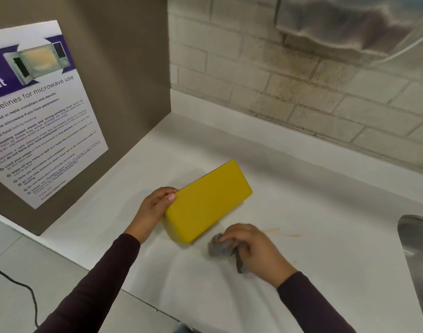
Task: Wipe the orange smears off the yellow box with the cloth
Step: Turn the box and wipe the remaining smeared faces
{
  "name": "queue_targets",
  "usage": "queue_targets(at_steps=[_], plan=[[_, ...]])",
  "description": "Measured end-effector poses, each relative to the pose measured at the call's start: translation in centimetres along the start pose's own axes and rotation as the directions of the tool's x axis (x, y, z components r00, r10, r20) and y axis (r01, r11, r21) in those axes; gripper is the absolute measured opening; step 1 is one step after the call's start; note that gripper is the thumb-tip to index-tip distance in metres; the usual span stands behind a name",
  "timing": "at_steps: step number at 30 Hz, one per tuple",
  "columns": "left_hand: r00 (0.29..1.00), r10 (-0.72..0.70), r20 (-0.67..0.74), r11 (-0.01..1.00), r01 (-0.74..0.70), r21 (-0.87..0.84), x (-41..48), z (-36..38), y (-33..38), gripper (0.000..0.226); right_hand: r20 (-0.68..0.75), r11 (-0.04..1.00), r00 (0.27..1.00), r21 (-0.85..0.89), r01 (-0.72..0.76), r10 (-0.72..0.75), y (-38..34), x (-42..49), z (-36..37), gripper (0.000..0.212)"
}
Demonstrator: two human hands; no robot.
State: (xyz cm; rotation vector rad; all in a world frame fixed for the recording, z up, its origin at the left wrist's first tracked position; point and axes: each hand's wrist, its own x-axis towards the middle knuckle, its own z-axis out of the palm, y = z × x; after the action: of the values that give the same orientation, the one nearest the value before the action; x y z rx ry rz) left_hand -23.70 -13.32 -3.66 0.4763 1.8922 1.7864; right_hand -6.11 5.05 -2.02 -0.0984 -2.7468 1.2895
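Observation:
A yellow box (pixel 207 203) lies tilted on the white counter (pixel 313 200), raised on its long edge. My left hand (pixel 153 210) grips its near-left end, thumb on the top face. The face turned to me looks plain yellow, with no smear showing. My right hand (pixel 252 246) rests on the counter just right of the box's near corner, closed around a crumpled grey cloth (pixel 219 246). The cloth sits apart from the box, touching the counter.
Orange smears (pixel 283 233) mark the counter just beyond my right hand. A steel sink (pixel 417 239) sits at the right edge. A brown cabinet side with a microwave notice (pixel 37 111) stands at left. A tiled wall (pixel 301 92) runs behind; a black cable (pixel 25 289) lies on the floor.

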Motion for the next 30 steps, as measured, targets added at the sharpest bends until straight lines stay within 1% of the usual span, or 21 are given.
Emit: queue_targets(at_steps=[1,2,3,5,7,12,16,19,21,25,26,30], plan=[[1.000,-0.001,0.005,1.000,0.001,0.006,-0.1,0.0,0.0,0.045,-0.129,0.987,0.987,0.138,-0.083,0.101,0.3,0.1,-0.9,0.048],[1.000,-0.003,0.010,1.000,0.003,0.008,-0.1,0.0,0.0,0.049,-0.230,0.951,0.949,0.269,-0.153,0.218,0.7,0.4,-1.9,0.049],[1.000,-0.003,0.014,1.000,0.003,0.009,-0.2,0.0,0.0,0.050,-0.280,0.897,0.900,0.389,-0.211,0.333,1.2,0.6,-2.8,0.051],[1.000,0.002,0.022,1.000,-0.002,0.009,-0.3,0.0,0.0,0.049,-0.283,0.776,0.818,0.565,-0.280,0.501,2.5,1.2,-4.1,0.047],[1.000,0.008,0.029,1.000,-0.008,0.014,-0.3,0.0,-0.1,0.049,-0.268,0.714,0.770,0.624,-0.319,0.579,3.0,1.9,-4.8,0.041],[0.999,0.016,0.044,1.000,-0.017,0.025,-0.5,0.2,0.0,0.052,-0.288,0.672,0.734,0.678,-0.298,0.615,3.4,3.2,-4.5,0.039],[0.998,0.016,0.056,0.999,-0.018,0.030,-0.6,0.1,0.0,0.056,-0.282,0.663,0.739,0.692,-0.285,0.612,2.6,3.4,-3.6,0.041],[0.999,0.011,0.039,0.999,-0.013,0.050,-0.5,0.0,-0.1,0.046,-0.260,0.673,0.758,0.677,-0.299,0.598,1.8,3.0,-2.5,0.041],[0.999,0.006,0.036,0.999,-0.008,0.050,-0.5,0.1,-0.1,0.045,-0.227,0.671,0.775,0.672,-0.313,0.589,1.1,2.7,-1.5,0.044],[1.000,0.001,0.009,0.999,-0.002,0.042,-0.8,0.3,-0.1,0.055,-0.167,0.685,0.822,0.655,-0.320,0.544,-0.7,2.3,0.6,0.044],[1.000,0.003,-0.003,0.999,-0.002,0.040,-0.8,0.4,-0.1,0.054,-0.146,0.691,0.836,0.646,-0.324,0.528,-1.1,2.1,0.9,0.043],[1.000,0.012,-0.028,0.999,-0.010,0.045,-0.9,0.6,-0.3,0.039,-0.079,0.748,0.888,0.577,-0.330,0.452,-2.4,1.3,2.6,0.044]])
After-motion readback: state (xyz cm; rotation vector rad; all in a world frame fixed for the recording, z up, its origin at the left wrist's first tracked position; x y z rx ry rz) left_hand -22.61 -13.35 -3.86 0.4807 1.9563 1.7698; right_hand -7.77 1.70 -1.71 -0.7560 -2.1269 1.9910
